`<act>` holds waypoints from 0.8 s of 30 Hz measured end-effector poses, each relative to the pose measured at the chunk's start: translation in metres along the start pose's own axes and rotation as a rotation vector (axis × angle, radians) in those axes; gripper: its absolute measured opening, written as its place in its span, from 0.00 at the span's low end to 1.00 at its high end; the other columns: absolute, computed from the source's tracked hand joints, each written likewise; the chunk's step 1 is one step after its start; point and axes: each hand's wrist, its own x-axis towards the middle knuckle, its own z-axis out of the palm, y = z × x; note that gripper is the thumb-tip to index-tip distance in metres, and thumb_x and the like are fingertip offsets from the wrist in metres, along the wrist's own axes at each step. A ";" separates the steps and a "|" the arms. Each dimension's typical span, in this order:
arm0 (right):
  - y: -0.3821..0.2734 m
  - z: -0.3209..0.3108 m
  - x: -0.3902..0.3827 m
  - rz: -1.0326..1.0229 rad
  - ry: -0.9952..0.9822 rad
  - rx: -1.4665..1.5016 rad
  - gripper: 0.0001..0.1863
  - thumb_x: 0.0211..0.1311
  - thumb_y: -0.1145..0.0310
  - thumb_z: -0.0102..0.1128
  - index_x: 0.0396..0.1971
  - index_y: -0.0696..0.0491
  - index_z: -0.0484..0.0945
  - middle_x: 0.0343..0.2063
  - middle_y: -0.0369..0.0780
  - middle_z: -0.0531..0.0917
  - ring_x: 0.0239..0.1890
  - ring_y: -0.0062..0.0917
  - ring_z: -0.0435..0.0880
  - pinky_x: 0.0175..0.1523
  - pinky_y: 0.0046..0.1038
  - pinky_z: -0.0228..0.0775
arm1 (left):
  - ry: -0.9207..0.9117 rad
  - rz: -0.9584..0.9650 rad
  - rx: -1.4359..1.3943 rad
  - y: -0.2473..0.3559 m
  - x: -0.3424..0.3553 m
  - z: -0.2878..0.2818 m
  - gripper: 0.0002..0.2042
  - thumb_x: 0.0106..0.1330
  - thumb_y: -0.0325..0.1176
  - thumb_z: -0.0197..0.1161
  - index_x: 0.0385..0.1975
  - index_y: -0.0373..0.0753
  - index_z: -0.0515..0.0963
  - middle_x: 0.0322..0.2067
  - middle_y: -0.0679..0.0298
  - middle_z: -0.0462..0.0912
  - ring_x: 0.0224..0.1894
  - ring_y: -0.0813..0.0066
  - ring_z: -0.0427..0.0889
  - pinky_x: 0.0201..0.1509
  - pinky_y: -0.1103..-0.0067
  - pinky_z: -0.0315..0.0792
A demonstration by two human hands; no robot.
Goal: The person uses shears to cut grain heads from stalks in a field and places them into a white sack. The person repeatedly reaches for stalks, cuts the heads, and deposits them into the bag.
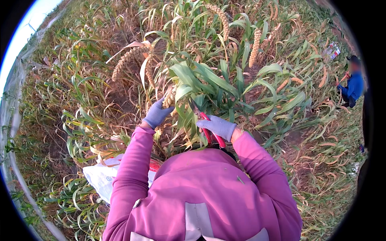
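A grey-gloved left hand grasps a tan seed head beside broad green leaves, while the right hand grips red-handled shears (blades pointing toward the foliage); a person in blue appears at far right.

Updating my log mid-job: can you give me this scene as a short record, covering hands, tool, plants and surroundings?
Left hand: gloved, holding a pale seed head
Right hand: gloved, gripping red-handled shears
Blades: beside broad green leaves
Bag: white, partly hidden by the left sleeve
Co-worker: blue top, far right
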 end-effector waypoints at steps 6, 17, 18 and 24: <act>0.022 -0.005 0.030 -0.028 0.109 -0.110 0.26 0.57 0.45 0.60 0.32 0.57 0.75 0.23 0.36 0.76 0.24 0.21 0.74 0.30 0.24 0.67 | -0.042 -0.168 0.030 -0.020 -0.016 0.008 0.20 0.62 0.30 0.64 0.54 0.36 0.73 0.42 0.66 0.82 0.42 0.81 0.78 0.50 0.80 0.72; 0.018 -0.006 0.029 -0.190 0.213 -0.177 0.17 0.62 0.54 0.58 0.38 0.54 0.74 0.29 0.33 0.75 0.31 0.17 0.73 0.37 0.21 0.67 | -0.012 -0.166 -0.006 -0.005 -0.051 0.013 0.21 0.62 0.30 0.65 0.54 0.35 0.73 0.43 0.67 0.82 0.41 0.80 0.78 0.48 0.81 0.72; 0.018 -0.013 0.027 -0.181 0.215 -0.168 0.17 0.62 0.55 0.58 0.38 0.54 0.74 0.29 0.34 0.76 0.31 0.17 0.73 0.37 0.21 0.67 | 0.008 -0.141 -0.181 -0.002 -0.053 0.010 0.19 0.62 0.32 0.65 0.51 0.33 0.74 0.40 0.64 0.83 0.40 0.80 0.79 0.46 0.81 0.73; 0.028 -0.023 0.013 -0.162 0.177 -0.096 0.17 0.61 0.57 0.58 0.40 0.55 0.74 0.31 0.35 0.77 0.34 0.18 0.75 0.41 0.22 0.68 | 0.233 -0.238 -0.454 -0.029 -0.055 -0.012 0.16 0.61 0.32 0.64 0.47 0.32 0.76 0.37 0.65 0.82 0.37 0.80 0.79 0.43 0.81 0.73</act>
